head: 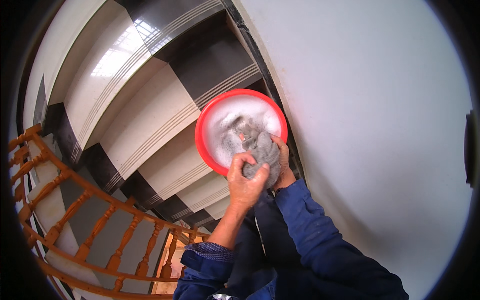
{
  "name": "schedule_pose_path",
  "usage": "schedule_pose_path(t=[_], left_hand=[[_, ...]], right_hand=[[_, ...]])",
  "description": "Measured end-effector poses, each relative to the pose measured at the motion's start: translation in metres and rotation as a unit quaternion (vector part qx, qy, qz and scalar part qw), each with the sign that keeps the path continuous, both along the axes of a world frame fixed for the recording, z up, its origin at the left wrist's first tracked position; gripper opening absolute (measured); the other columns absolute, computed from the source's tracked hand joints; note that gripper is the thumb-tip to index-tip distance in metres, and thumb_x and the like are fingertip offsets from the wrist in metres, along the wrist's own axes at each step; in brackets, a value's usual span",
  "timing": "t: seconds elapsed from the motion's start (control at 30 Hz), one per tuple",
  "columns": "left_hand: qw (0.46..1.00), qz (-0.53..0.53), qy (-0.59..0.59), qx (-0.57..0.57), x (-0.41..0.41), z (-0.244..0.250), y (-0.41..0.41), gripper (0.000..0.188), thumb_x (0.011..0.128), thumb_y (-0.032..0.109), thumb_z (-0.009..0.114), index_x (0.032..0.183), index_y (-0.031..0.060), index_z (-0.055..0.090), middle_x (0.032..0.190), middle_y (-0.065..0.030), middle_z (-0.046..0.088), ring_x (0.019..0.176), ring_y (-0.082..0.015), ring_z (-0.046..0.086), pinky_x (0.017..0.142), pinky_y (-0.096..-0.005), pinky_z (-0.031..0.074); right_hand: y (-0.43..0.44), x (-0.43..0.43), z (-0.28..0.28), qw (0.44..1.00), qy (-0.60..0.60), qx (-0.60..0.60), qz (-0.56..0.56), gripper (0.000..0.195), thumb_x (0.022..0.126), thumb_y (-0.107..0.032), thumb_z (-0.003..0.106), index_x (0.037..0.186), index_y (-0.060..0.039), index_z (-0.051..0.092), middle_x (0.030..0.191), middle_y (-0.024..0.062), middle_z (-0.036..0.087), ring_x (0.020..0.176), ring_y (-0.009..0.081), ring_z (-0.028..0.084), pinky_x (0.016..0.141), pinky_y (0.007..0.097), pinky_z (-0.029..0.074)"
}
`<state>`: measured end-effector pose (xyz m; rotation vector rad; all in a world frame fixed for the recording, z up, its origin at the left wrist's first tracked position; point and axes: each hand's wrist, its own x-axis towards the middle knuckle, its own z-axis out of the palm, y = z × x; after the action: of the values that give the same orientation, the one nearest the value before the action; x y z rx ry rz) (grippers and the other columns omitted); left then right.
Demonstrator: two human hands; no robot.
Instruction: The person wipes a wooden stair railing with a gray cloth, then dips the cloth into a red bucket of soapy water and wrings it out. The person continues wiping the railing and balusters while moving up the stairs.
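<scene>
A wet grey cloth is bunched between my two hands above the near rim of a round red plastic basin. My left hand grips its left side, with fingers and thumb pressed into the folds. On the other side, my right hand holds the cloth from behind, partly hidden by it. White soapy foam fills the basin, and a loose end of the cloth hangs down towards it. Bits of grey fabric seem to show in the foam, but I cannot tell their shape.
Black and cream tiled stairs with grooved edges surround the basin on the left. An orange-brown wooden balustrade curves along the lower left. A pale wall with a dark skirting strip stands close on the right.
</scene>
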<state>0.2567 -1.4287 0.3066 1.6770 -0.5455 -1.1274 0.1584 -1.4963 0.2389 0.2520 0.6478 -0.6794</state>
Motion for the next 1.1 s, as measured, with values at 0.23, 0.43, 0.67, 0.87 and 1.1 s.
schedule_pose_path(t=[0.23,0.43,0.67,0.87,1.1], left_hand=[[0.99,0.075,0.073,0.098,0.025,0.011,0.017,0.024,0.097,0.018,0.069,0.111,-0.0025,0.066,0.099,-0.0052,0.067,0.094,-0.0135,0.059,0.087,-0.0297,0.049],[0.964,-0.068,0.051,0.252,0.059,0.014,0.015,0.046,0.106,0.041,0.054,0.11,-0.0021,0.071,0.094,-0.0063,0.069,0.08,-0.0123,0.06,0.074,-0.0285,0.05],[0.891,0.046,0.419,0.17,0.058,0.049,-0.001,0.043,0.106,0.043,0.047,0.122,0.0062,0.063,0.094,-0.0066,0.072,0.066,-0.0199,0.068,0.048,-0.0371,0.051],[0.814,0.043,0.567,0.114,0.06,0.053,0.002,0.043,0.104,0.045,0.044,0.12,0.0099,0.063,0.091,-0.0073,0.071,0.063,-0.0217,0.068,0.041,-0.0346,0.05],[0.868,-0.141,0.417,0.229,0.066,0.074,-0.004,0.052,0.105,0.047,0.041,0.121,0.0028,0.063,0.081,-0.0139,0.071,0.057,-0.0254,0.067,0.051,-0.0351,0.055]], right_hand=[[-0.003,0.0,0.02,0.995,0.097,-0.01,-0.008,0.046,0.094,-0.025,0.057,0.131,0.0023,0.059,0.12,0.0196,0.07,0.106,0.0314,0.069,0.099,0.0466,0.055],[-0.016,0.017,0.056,0.994,0.111,-0.007,-0.024,0.037,0.091,-0.022,0.061,0.122,-0.0018,0.064,0.11,0.015,0.071,0.099,0.0295,0.07,0.092,0.0455,0.057],[-0.023,0.027,0.069,0.992,0.115,-0.012,-0.047,0.032,0.091,-0.024,0.068,0.117,-0.0067,0.065,0.104,0.0114,0.07,0.095,0.0286,0.068,0.087,0.0447,0.058],[-0.025,0.04,0.109,0.996,0.068,-0.048,-0.025,0.04,0.09,-0.033,0.073,0.118,-0.0053,0.065,0.109,0.0143,0.07,0.099,0.0316,0.07,0.089,0.0445,0.06],[-0.022,0.031,0.1,0.999,0.035,-0.032,-0.016,0.042,0.091,-0.035,0.071,0.115,-0.0022,0.065,0.103,0.0167,0.071,0.092,0.0303,0.071,0.084,0.0448,0.061]])
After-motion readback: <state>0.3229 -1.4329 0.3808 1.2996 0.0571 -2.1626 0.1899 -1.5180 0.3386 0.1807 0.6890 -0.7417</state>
